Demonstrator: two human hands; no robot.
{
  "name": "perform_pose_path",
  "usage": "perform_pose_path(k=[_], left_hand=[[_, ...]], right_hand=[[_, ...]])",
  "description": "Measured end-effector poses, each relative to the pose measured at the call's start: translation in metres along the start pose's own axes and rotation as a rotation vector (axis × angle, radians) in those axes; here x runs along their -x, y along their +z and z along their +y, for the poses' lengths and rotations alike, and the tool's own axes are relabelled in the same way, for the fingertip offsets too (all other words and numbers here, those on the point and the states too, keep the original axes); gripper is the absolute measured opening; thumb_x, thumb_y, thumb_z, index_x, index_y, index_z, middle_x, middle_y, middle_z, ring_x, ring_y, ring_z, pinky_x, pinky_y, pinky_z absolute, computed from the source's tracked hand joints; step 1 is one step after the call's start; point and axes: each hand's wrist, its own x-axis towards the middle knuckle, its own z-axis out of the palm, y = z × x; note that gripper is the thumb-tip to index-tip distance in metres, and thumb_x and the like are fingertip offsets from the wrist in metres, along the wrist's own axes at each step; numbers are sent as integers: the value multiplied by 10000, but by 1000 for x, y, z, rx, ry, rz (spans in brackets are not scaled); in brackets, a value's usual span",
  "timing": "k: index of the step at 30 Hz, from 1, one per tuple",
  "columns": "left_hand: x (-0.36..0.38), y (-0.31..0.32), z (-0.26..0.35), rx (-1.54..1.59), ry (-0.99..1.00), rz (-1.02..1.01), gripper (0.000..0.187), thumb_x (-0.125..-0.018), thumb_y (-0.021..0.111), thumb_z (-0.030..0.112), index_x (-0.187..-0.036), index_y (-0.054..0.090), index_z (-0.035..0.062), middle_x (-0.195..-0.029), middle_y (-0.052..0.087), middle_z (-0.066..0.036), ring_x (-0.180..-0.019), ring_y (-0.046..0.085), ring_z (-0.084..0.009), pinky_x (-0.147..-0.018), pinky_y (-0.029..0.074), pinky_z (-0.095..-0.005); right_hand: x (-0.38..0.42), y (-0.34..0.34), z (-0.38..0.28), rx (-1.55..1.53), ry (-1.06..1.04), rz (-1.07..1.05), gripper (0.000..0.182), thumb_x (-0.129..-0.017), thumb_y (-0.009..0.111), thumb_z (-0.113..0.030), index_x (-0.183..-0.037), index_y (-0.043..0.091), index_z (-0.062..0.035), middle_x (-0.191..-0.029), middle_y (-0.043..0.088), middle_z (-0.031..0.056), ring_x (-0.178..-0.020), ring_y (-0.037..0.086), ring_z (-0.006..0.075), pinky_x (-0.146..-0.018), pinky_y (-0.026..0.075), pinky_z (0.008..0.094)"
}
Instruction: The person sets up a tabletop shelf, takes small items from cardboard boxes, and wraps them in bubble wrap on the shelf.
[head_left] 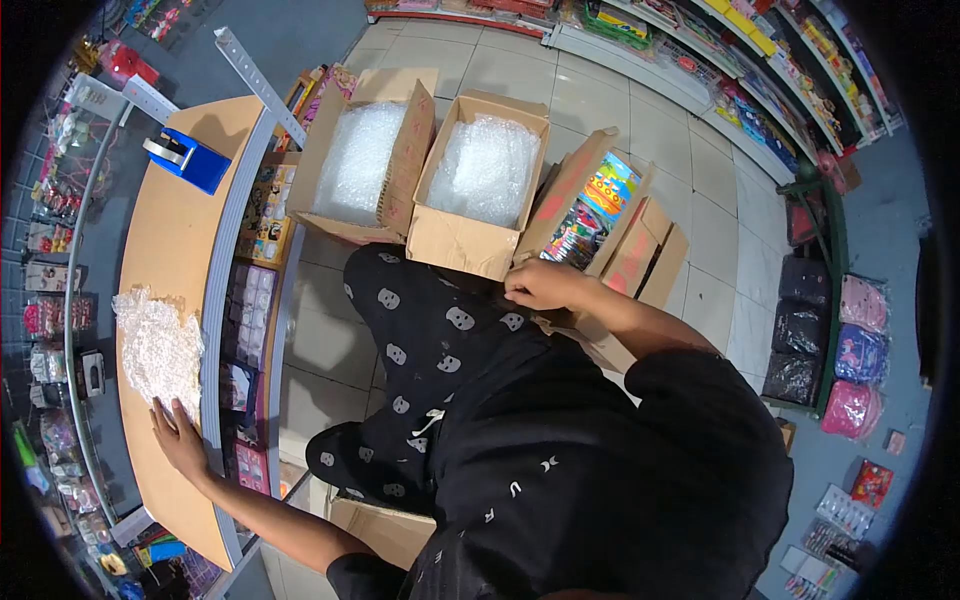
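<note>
My left hand (pixel 181 441) lies flat on the wooden counter (pixel 180 235), fingers stretched out. Its fingertips reach the lower edge of a crumpled sheet of bubble wrap (pixel 160 345). Over by my knee, my right hand (pixel 545 285) is closed in a loose curl, and no object shows in it. It rests beside an open cardboard box (pixel 565 185) that holds colourful printed packs (pixel 607 190). Two more open cartons, a left one (pixel 405 150) and a middle one (pixel 465 240), stand in front of me with bubble wrap on top inside.
A blue tape dispenser (pixel 190 162) sits at the counter's far end. Another carton (pixel 645 245) stands to the right of the printed packs. Stocked shelves (pixel 740 70) line the far right. Part of a box (pixel 385 530) shows beneath my left leg. Wrapped bags (pixel 855 355) hang at the right.
</note>
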Motion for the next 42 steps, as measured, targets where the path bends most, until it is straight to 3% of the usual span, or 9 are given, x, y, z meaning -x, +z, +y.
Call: perform_pose_path(k=[6, 10, 13, 14, 18, 29, 36, 39, 42], left_hand=[[1, -1, 3, -19, 19, 5, 628, -1044, 559, 485, -1506, 526, 60, -1580, 447, -245, -1487, 394, -385, -1258, 223, -458], [4, -2, 5, -8, 6, 4, 633, -1043, 558, 487, -1506, 525, 57, -1584, 445, -240, -1493, 391, -372, -1265, 208, -451], [0, 0, -1, -4, 16, 5, 643, -1043, 550, 498, -1504, 524, 50, -1582, 447, -242, -1494, 393, -367, -1267, 202, -447], [-1, 3, -6, -2, 21, 8, 647, -1043, 547, 502, -1503, 524, 48, -1581, 448, -242, -1494, 394, -367, -1268, 200, -446], [1, 2, -2, -1, 8, 13, 652, -1044, 540, 506, -1502, 523, 41, -1576, 452, -247, -1496, 391, -367, -1267, 202, -446], [-1, 3, -9, 73, 31, 16, 641, -1042, 572, 471, -1497, 525, 22, -1576, 439, -271, -1479, 403, -397, -1215, 300, -450], [-2, 4, -12, 21, 41, 17, 629, -1047, 567, 459, -1498, 522, 23, -1567, 454, -270, -1482, 400, -396, -1233, 262, -450], [-1, 4, -9, 80, 17, 12, 626, -1049, 563, 458, -1497, 522, 23, -1565, 460, -265, -1487, 396, -391, -1245, 237, -452], [-1, 5, -9, 134, -6, 11, 627, -1050, 561, 461, -1495, 523, 21, -1569, 458, -258, -1492, 392, -384, -1252, 222, -452]], right_hand=[[35, -10, -4, -163, 133, -84, 210, -926, 712, -210, -855, 677, -16, -781, 690, 146, -708, 687, 310, -662, 528, 414], [55, -19, 1, -116, 203, 106, 258, -933, 720, -252, -834, 670, -19, -742, 642, 145, -689, 656, 323, -654, 510, 433], [73, -25, 27, 270, 118, 248, 299, -954, 680, -290, -813, 673, -26, -776, 659, 155, -739, 665, 362, -696, 521, 480], [83, -29, 29, 389, 210, 239, 311, -947, 650, -307, -832, 697, -22, -878, 699, 167, -855, 693, 387, -775, 546, 513], [107, -49, 28, 460, 674, -85, 295, -883, 648, -289, -934, 741, -13, -907, 724, 222, -903, 711, 414, -828, 574, 512], [134, -21, 72, 489, 796, -145, 212, -767, 685, -209, -908, 763, -71, -986, 737, 181, -968, 718, 383, -827, 588, 498], [129, -22, 102, 443, 817, -106, 175, -797, 696, -188, -915, 764, -78, -1005, 746, 179, -988, 725, 376, -841, 593, 495], [120, -34, 129, 494, 863, -104, 251, -804, 708, -132, -1047, 731, -71, -1010, 732, 214, -1028, 706, 389, -891, 576, 481], [108, -39, 135, 466, 950, 49, 386, -816, 728, -58, -1199, 698, -101, -1207, 693, 194, -1149, 673, 372, -977, 562, 456]])
